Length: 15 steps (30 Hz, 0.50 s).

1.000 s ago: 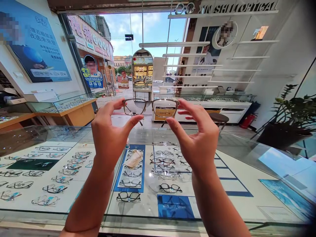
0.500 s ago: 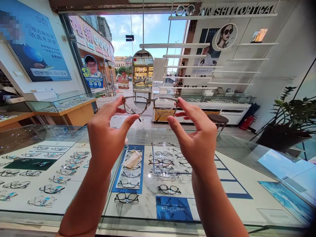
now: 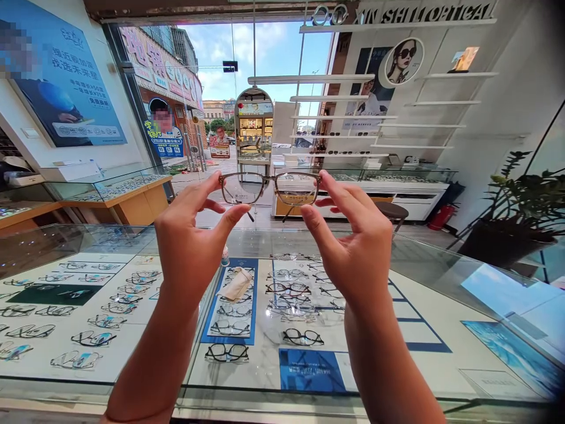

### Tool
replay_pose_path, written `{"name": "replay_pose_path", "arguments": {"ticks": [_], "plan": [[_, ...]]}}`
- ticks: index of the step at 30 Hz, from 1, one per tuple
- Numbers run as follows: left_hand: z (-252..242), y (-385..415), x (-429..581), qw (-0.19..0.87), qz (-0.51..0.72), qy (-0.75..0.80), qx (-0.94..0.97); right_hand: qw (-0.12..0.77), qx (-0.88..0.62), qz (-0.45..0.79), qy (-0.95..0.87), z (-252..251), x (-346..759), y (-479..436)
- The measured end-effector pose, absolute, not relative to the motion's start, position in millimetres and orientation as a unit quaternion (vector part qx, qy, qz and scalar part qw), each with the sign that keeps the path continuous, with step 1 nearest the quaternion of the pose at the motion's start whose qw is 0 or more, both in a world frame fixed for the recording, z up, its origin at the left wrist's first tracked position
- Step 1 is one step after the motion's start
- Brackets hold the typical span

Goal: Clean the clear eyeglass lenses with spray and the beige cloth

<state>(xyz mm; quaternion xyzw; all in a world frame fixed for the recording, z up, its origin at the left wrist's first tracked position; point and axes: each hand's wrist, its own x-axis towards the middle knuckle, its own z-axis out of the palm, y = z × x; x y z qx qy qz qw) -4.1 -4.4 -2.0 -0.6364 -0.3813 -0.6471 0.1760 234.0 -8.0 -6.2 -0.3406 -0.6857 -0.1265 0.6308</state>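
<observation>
A pair of eyeglasses [image 3: 270,181] with a thin brownish frame is held up level above the display case, its clear lenses bearing faint printed lettering. My left hand [image 3: 192,235] pinches the frame's left end between thumb and fingers. At the other end, my right hand [image 3: 355,241] grips the frame in the same way. The temple tips show below the lenses, pointing away from me. Below both hands, several rows of eyeglasses lie under the glass, among them a black-framed pair [image 3: 226,353] near the front.
The glass display case [image 3: 247,400] spans the foreground. On it or in it, a beige cloth [image 3: 237,284] lies over a blue-edged tray [image 3: 205,330]. Beyond stand an arched mirror [image 3: 255,126], a dark stool [image 3: 392,211], a second white counter [image 3: 415,194] and a potted plant [image 3: 516,218].
The eyeglasses stay at nearly the same place and have tilted very slightly. My right hand has shifted a little to the right, still holding the frame.
</observation>
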Motion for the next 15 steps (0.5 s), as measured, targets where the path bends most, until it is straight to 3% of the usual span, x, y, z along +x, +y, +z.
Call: {"name": "replay_pose_path", "arguments": {"ticks": [15], "plan": [[-2.1,-8.2,3.6,0.193,-0.663,-0.376,-0.618,0.618,-0.361,-0.125,-0.687,-6.5,234.8,-6.5]]}}
